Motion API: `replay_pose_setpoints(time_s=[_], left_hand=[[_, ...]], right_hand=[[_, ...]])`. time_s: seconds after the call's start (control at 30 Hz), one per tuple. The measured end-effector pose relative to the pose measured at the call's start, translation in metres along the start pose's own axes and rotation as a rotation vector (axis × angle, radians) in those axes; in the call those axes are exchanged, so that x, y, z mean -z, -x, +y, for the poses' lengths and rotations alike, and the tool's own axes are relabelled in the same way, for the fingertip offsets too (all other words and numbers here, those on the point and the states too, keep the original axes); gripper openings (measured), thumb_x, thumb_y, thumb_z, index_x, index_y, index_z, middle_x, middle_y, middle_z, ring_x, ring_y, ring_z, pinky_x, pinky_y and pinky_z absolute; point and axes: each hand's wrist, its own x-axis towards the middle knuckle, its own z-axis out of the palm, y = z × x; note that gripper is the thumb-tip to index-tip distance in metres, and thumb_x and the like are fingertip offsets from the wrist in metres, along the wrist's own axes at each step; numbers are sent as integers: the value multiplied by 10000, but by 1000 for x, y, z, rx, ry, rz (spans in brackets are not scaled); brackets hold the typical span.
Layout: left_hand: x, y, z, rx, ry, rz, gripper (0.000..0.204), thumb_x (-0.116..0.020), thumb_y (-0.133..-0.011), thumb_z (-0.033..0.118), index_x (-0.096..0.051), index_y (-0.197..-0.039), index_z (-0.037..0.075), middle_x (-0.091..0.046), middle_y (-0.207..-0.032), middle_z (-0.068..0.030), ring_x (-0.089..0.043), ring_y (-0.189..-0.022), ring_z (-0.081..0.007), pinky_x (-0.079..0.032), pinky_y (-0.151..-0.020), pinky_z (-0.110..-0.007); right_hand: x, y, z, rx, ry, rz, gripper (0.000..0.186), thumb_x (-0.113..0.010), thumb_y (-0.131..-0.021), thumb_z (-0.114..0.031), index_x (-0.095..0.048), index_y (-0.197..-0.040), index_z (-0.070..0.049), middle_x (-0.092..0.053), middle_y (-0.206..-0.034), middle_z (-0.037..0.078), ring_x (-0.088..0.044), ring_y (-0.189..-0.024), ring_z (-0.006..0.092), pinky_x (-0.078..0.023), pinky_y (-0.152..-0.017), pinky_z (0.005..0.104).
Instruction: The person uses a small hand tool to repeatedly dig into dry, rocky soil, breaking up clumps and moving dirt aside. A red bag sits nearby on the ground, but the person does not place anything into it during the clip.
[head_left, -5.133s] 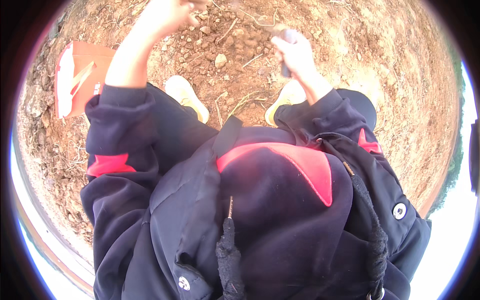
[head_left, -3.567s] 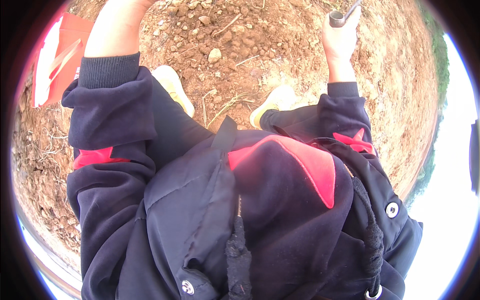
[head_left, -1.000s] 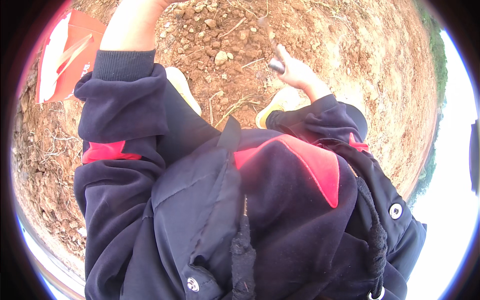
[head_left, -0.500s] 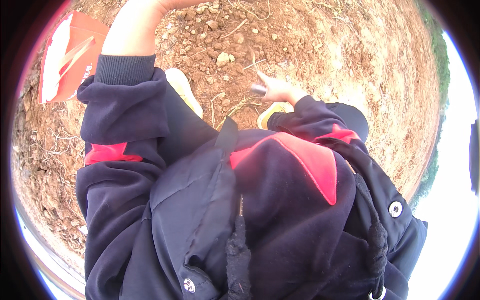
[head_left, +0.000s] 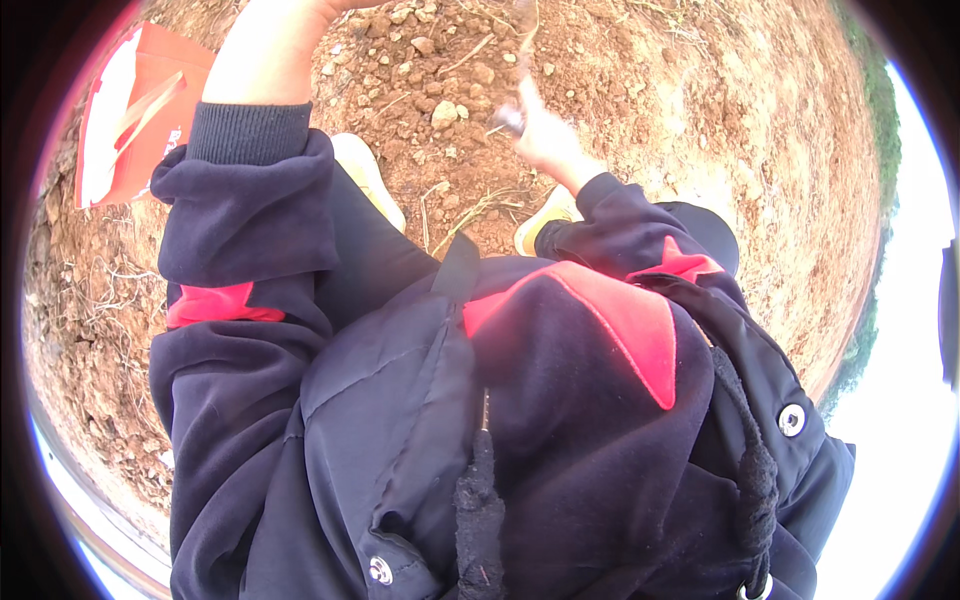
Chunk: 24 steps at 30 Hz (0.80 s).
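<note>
My right hand [head_left: 548, 140] is over the soil in front of my right shoe [head_left: 548, 218], closed around a small grey, shiny object [head_left: 511, 119]. Motion blurs both, so the object's kind does not show. A thin pale stem-like strip [head_left: 526, 55] runs up from near my fingers; whether I hold it, I cannot tell. At the upper left my bare left forearm [head_left: 262, 60] reaches past the top edge. Only the base of my left hand [head_left: 345, 4] shows there, its fingers cut off from view.
Reddish, stony soil [head_left: 400, 130] spreads around me, with a pale stone [head_left: 445, 115] and dry stalks [head_left: 480, 215] between my shoes. An orange-red paper bag [head_left: 145, 110] stands at the far left. My left shoe [head_left: 368, 185] is beside the stalks.
My right hand has moved up and slightly left, away from my right shoe, with the grey object in it. My left arm has barely shifted.
</note>
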Motion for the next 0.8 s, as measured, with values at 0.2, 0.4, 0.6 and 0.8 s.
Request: replay_pose_setpoints(time_s=[0.2,0.4,0.6,0.8], left_hand=[[8,5,2,17,54,0,352,-631,-723,3,-518,-1056,24,-596,-740,-108,-603,-707,-284,-476,-635,-377],[7,2,4,10,51,14,346,-637,-712,11,-518,-1037,22,-594,-737,-106,-596,-699,-273,-473,-627,-365],[7,3,5,29,68,-47,362,-651,-715,23,-536,-1058,36,-625,-767,-106,-611,-703,-263,-486,-636,-372],[6,2,1,2,52,-56,377,-661,-733,37,-554,-1095,50,-645,-793,-95,-625,-724,-261,-502,-662,-365]], right_hand=[[-7,16,22,114,46,-387,902,-627,-791,-117,-108,-1523,-26,-582,-1240,273,-589,-1125,384,-456,-979,410],[66,7,20,-64,175,200,905,-629,-863,-190,-32,-1538,-108,-654,-1118,220,-666,-947,364,-521,-849,436],[39,10,23,-70,44,376,865,-540,-960,-284,80,-1527,-76,-682,-945,151,-681,-756,296,-539,-694,404],[-20,21,41,-35,135,-383,882,-620,-839,-200,-94,-1523,-15,-523,-1329,265,-525,-1227,367,-434,-1009,393]])
